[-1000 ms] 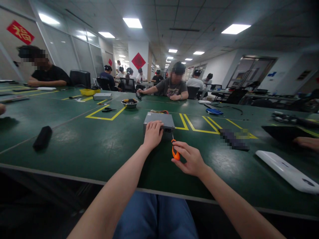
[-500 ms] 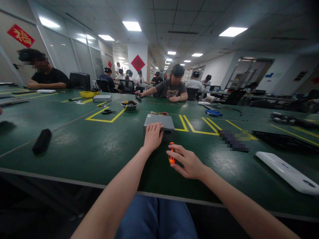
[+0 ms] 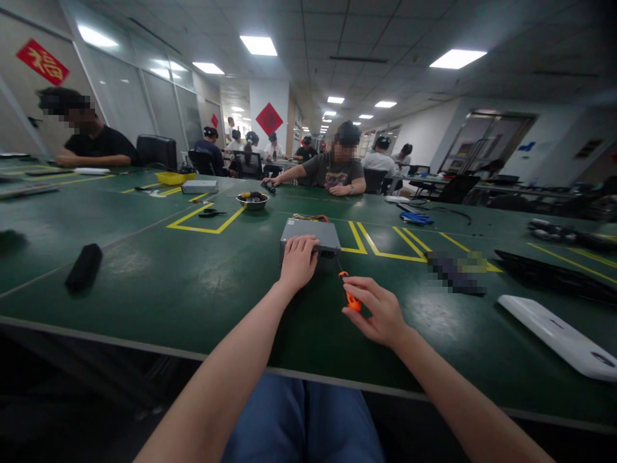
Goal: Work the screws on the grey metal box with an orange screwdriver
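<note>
In the head view a grey computer power supply unit (image 3: 322, 233) sits on the green table, with coloured wires behind it and a black socket in its near face. My left hand (image 3: 299, 260) holds it down, fingers across the top near edge. An orange and black screwdriver (image 3: 352, 299) is between the thumb and fingers of my right hand (image 3: 378, 312). Its thin shaft points up and left to the unit's near right corner; whether the tip touches cannot be made out.
A metal bowl (image 3: 252, 202) with small items stands beyond, left of the unit. A black case (image 3: 83, 267) lies left; a white device (image 3: 554, 335) and black panel (image 3: 554, 273) lie right. A person (image 3: 332, 168) sits across the table (image 3: 159, 308), one arm reaching out.
My right hand has moved slightly right, and the screwdriver now tilts so its shaft shows, aimed at the unit's corner. My left hand stays on the unit.
</note>
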Tool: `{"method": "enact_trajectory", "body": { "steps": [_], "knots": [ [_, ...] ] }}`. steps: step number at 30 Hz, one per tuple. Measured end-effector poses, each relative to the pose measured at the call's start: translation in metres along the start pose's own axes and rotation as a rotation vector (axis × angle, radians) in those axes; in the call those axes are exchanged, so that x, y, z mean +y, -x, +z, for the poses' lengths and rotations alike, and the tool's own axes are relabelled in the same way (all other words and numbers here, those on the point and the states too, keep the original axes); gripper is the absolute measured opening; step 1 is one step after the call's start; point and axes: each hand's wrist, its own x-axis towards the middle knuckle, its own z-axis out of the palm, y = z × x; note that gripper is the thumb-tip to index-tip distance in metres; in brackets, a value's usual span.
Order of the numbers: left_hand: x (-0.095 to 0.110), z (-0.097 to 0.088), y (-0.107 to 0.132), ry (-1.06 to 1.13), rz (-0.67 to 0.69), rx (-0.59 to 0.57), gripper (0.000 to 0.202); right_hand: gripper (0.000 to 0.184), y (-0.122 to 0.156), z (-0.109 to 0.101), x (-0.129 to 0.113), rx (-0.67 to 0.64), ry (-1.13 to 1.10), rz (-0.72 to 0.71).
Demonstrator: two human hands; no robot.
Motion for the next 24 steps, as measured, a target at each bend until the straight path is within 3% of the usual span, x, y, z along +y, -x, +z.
{"method": "enact_trajectory", "body": {
  "steps": [4, 9, 17, 24],
  "knots": [
    [0.0006, -0.0017, -0.0001, 0.002, 0.0, -0.003, 0.024, 0.019, 0.001, 0.0021, 0.0018, 0.066, 0.028, 0.053],
    [0.0006, -0.0014, -0.0002, 0.0, -0.001, -0.011, 0.024, 0.014, 0.0012, 0.0023, 0.0017, -0.035, 0.022, 0.046],
    [0.0008, -0.0004, -0.0001, -0.001, 0.006, 0.001, 0.023, 0.033, -0.0018, -0.0021, -0.0028, -0.174, -0.115, 0.011],
    [0.0005, -0.0003, -0.0002, -0.001, -0.005, -0.014, 0.025, 0.033, 0.0015, 0.0067, 0.001, 0.004, -0.064, 0.058]
  ]
}}
